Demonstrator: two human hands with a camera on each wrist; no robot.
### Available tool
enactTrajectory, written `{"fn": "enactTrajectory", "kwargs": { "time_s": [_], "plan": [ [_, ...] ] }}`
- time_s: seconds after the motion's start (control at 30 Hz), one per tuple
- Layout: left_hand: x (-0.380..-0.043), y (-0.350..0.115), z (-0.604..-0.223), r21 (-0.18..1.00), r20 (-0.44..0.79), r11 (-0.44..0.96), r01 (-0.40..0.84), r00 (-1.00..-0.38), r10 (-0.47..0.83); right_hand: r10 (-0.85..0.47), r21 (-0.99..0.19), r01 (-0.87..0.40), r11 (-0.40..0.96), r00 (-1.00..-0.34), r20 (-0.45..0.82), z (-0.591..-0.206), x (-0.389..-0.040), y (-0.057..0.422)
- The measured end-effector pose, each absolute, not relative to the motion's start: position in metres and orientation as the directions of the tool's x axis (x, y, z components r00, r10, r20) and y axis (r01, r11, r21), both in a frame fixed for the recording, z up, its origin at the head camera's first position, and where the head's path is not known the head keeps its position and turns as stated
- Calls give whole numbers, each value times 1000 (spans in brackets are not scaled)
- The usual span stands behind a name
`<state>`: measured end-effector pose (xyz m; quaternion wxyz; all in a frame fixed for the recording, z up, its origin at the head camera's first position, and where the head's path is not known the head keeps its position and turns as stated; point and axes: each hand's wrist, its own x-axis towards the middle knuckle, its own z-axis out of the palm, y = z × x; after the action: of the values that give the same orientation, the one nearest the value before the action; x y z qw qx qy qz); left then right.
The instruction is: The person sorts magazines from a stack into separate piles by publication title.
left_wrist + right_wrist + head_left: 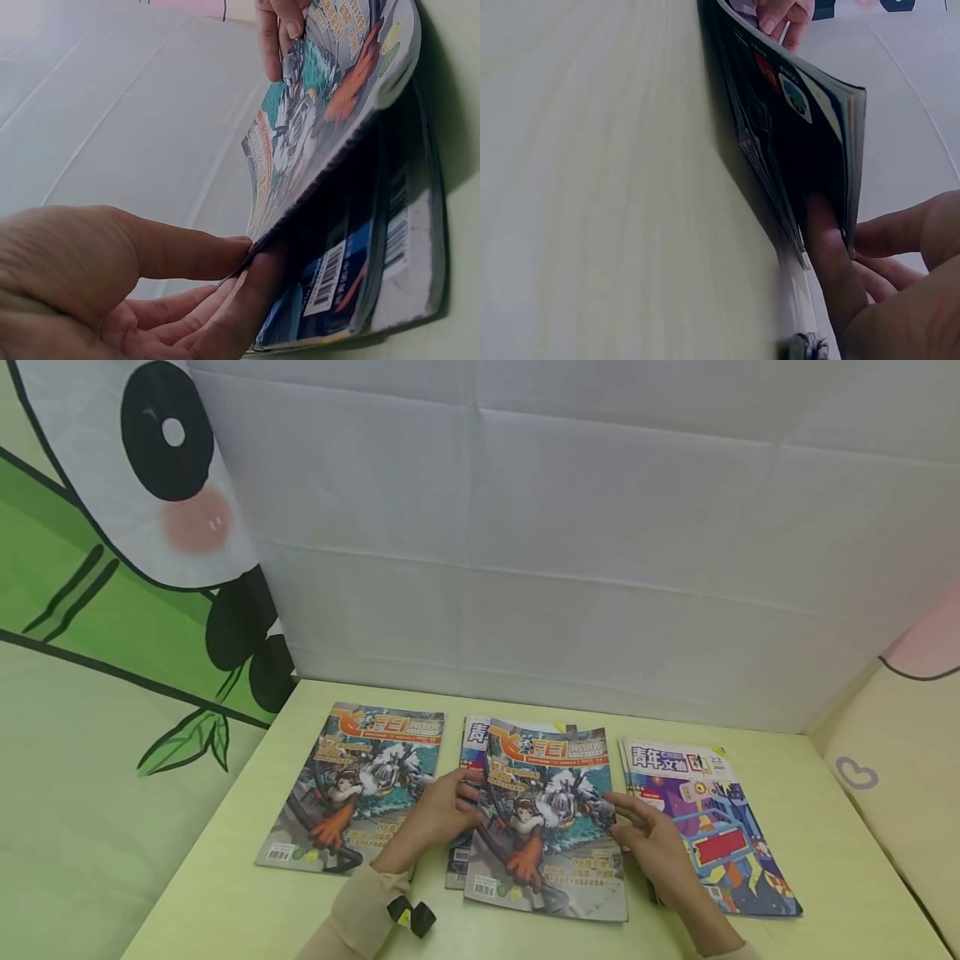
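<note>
L hand (444, 810) & R hand (660, 847) pinch the FEI mag (551, 835) by opp. edges, lower ctr. of frame; purple mag (723, 835) lies lower rt.

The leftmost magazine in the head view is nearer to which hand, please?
Left: the left hand is beside the leftmost magazine, on its right; the right hand is farther, at the right edge of the middle magazine.
</note>
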<state>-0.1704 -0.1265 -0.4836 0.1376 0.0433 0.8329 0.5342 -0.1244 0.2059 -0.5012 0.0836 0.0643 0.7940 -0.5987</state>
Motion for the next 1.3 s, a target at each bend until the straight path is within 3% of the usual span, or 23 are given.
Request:
{"fn": "enactTrajectory", "kwargs": {
  "time_s": [0.5, 0.93, 1.3],
  "plan": [
    [-171, -126, -480, 911, -166, 408, -60, -959, 228, 31, -939, 212, 271, -977, -211, -495, -124, 205],
    [-172, -133, -469, 912, -145, 407, -54, -970, 197, 53, -962, 228, 151, -973, -223, -484, -121, 194],
    [-174, -163, -450, 904, -238, 410, -125, -942, 238, 45, -979, 180, 99, -983, -176, -480, -126, 165]
  ]
}}
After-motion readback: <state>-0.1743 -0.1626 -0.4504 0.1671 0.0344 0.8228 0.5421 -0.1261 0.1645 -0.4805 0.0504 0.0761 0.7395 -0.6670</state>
